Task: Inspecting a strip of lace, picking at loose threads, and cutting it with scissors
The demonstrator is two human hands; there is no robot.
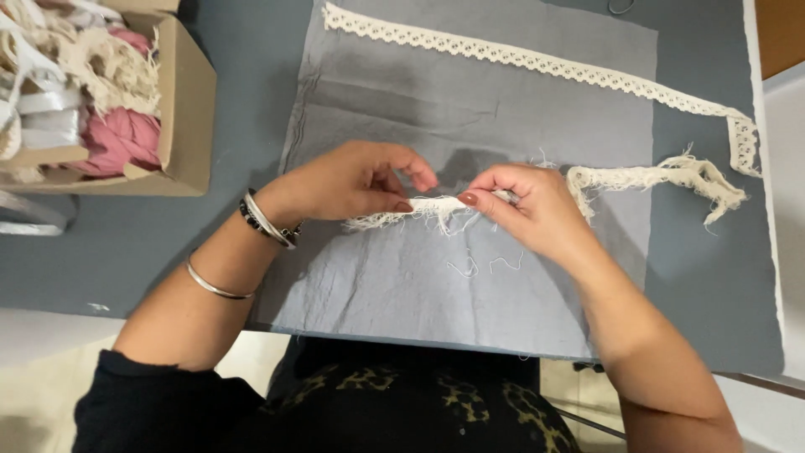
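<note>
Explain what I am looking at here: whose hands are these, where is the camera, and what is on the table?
There is no machine here. One camera sits on a person's head and looks down at their own two bare hands. The left hand and the right hand both pinch a frayed cream strip between fingertips, just above a grey cloth spread on a blue-grey table. The strip's loose end trails off to the right. A length of cream lace lies across the top of the cloth. At upper left a cardboard box holds pink and cream trimmings.
</note>
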